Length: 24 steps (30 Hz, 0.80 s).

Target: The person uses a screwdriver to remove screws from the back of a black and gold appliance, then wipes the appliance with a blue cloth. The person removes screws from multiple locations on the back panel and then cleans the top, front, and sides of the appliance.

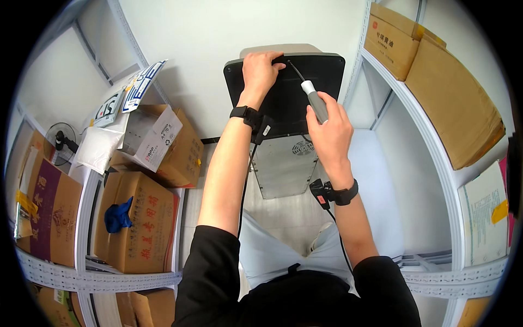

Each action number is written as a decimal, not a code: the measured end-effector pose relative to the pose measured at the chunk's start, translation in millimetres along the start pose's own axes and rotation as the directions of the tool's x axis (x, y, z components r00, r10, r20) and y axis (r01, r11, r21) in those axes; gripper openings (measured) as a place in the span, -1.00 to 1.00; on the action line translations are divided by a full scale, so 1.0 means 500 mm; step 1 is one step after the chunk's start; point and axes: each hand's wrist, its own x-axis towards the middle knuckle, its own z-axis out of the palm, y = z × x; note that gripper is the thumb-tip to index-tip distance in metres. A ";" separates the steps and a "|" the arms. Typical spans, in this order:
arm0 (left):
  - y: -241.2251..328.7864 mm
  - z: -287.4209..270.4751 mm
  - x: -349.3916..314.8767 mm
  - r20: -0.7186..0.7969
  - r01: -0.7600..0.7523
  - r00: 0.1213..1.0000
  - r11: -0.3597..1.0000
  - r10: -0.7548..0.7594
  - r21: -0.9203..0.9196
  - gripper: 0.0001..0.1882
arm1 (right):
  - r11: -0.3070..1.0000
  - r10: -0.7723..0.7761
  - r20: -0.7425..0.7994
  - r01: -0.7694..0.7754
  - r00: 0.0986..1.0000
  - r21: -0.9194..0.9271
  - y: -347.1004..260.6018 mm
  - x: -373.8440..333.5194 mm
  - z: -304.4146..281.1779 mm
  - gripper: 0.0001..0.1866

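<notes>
**Screwdriver on the back of a dark appliance**

Nearest, low in view: black sleeves, pale trousers, both bare forearms reaching up and away, each with a black wrist strap carrying a small device and a thin cable. Right hand [330, 132] closed in a full fist around the grey handle of a screwdriver [315, 101] — white collar and thin dark shaft slanting up-left, tip touching the dark panel close to the left fingertips. Left hand [260, 71] spread flat, fingers curled over the top edge of the black rear panel [321, 71], gripping nothing else. Below that panel, a grey metal plate [280, 169] with a round vent grille, standing on a white floor. To the left, a white shelf rack [87, 218] loaded with brown cardboard boxes, a blue cloth [117, 215] lying on one, a small black fan [61, 139] farther back. To the right, more shelving with brown boxes [455, 106]. Beyond — a plain white wall.
</notes>
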 end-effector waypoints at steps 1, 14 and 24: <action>0.001 0.000 -0.001 -0.011 -0.006 1.000 1.000 0.006 -0.003 -0.67 | 1.000 -0.006 0.003 0.006 1.000 0.003 -0.006 0.000 -0.002 -0.65; -0.001 0.005 -0.007 -0.039 -0.067 0.997 0.997 0.069 0.041 -0.68 | 0.912 0.382 0.260 -0.407 0.887 0.046 -0.019 0.047 -0.012 -0.69; -0.001 0.006 -0.014 -0.059 -0.100 0.993 0.995 0.100 -0.005 -0.71 | 0.013 0.414 0.712 -0.786 0.568 0.619 -0.002 0.039 -0.024 -0.55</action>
